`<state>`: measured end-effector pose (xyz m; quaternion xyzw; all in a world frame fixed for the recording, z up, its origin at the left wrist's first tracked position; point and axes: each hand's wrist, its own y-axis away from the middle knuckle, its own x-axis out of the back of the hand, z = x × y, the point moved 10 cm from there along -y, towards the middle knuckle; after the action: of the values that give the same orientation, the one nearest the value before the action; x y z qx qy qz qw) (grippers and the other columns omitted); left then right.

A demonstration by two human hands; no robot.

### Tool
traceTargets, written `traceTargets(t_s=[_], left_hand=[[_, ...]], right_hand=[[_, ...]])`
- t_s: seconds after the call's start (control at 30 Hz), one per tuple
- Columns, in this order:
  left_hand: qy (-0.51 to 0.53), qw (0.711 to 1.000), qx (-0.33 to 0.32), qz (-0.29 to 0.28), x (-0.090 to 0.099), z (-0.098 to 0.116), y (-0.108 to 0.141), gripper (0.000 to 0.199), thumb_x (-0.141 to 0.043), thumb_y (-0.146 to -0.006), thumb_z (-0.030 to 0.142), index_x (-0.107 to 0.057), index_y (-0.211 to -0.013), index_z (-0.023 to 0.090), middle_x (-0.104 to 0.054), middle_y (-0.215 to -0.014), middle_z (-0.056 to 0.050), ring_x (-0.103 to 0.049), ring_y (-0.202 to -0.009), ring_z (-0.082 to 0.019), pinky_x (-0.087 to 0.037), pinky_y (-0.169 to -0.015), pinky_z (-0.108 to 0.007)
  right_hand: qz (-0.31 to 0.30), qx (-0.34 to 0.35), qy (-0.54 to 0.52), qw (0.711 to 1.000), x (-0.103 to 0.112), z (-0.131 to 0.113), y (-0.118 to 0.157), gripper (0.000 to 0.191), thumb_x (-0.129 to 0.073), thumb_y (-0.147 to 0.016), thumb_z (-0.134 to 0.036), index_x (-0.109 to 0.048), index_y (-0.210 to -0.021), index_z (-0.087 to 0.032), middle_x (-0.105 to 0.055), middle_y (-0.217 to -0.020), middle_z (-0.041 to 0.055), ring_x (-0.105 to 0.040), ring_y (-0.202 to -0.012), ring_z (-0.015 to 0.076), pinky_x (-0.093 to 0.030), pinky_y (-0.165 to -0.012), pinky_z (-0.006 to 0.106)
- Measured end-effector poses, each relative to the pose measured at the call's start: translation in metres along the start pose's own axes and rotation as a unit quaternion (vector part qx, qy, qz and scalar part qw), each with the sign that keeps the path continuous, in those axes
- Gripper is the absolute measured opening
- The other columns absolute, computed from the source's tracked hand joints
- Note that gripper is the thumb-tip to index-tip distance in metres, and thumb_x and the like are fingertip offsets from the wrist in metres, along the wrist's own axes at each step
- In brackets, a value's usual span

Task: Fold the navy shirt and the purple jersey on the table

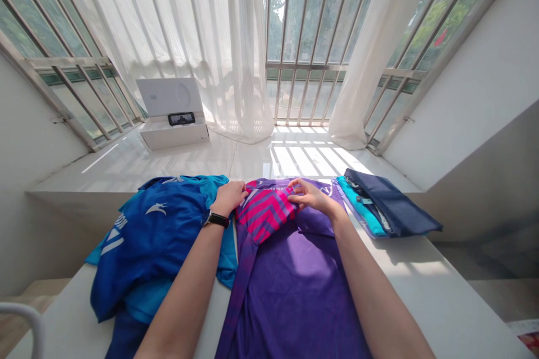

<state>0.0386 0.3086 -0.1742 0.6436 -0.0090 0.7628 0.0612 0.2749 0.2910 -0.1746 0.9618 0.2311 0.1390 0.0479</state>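
Note:
A purple garment (295, 291) with a pink striped panel lies spread on the white table, partly folded over near its far end. My left hand (229, 197), with a dark watch on the wrist, pinches the far left edge of the striped part. On the right of that panel, my right hand (308, 195) has its thumb and fingertips closed on the purple garment's fabric. Blue shirts (155, 235) lie in a loose heap to the left. A folded stack with a navy garment (391, 205) on top rests at the right.
A white open box (174, 136) holding a dark device stands on the sill at the back left. Sheer curtains (236, 50) hang before barred windows. A curved white rail (27, 314) shows at the lower left.

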Motion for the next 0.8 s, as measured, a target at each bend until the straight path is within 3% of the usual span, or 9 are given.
traceTargets(t_s=[0.1,0.3,0.57,0.8], left_hand=[[-0.001,1.0,0.002,0.0,0.0,0.0,0.001,0.021,-0.055,-0.096,0.037,-0.069,-0.1,0.022,-0.075,-0.106,-0.01,-0.07,-0.099,-0.025,-0.05,-0.079,-0.029],[0.005,1.0,-0.014,-0.002,0.003,0.006,0.002,0.019,-0.057,-0.095,0.035,-0.071,-0.1,0.023,-0.075,-0.109,-0.008,-0.069,-0.103,-0.024,-0.05,-0.081,-0.028],[0.014,1.0,-0.017,0.02,0.008,0.007,0.002,0.02,-0.054,-0.097,0.032,-0.071,-0.1,0.022,-0.075,-0.107,-0.009,-0.069,-0.101,-0.024,-0.049,-0.08,-0.028],[0.03,0.999,-0.037,0.022,0.003,0.009,-0.002,0.017,-0.055,-0.095,0.026,-0.071,-0.099,0.021,-0.074,-0.108,-0.008,-0.067,-0.103,-0.023,-0.049,-0.085,-0.027]], right_hand=[[0.004,-0.008,0.002,1.0,0.004,-0.001,0.002,0.044,-0.077,-0.073,-0.04,-0.049,-0.104,-0.024,-0.056,-0.068,-0.0102,-0.057,-0.05,0.0087,-0.048,-0.049,0.022],[-0.02,-0.118,0.104,0.987,0.005,0.038,0.002,0.032,-0.08,-0.069,-0.031,-0.051,-0.081,-0.023,-0.055,-0.051,-0.0103,-0.059,-0.044,0.0124,-0.047,-0.044,0.022],[-0.029,-0.111,0.143,0.983,0.002,0.042,-0.001,0.028,-0.078,-0.069,-0.027,-0.05,-0.073,-0.023,-0.059,-0.048,-0.0073,-0.065,-0.048,0.0162,-0.045,-0.042,0.021],[-0.017,-0.087,0.222,0.971,0.005,0.036,-0.002,0.024,-0.075,-0.069,-0.024,-0.052,-0.064,-0.022,-0.057,-0.045,-0.0057,-0.057,-0.043,0.0144,-0.037,-0.042,0.022]])
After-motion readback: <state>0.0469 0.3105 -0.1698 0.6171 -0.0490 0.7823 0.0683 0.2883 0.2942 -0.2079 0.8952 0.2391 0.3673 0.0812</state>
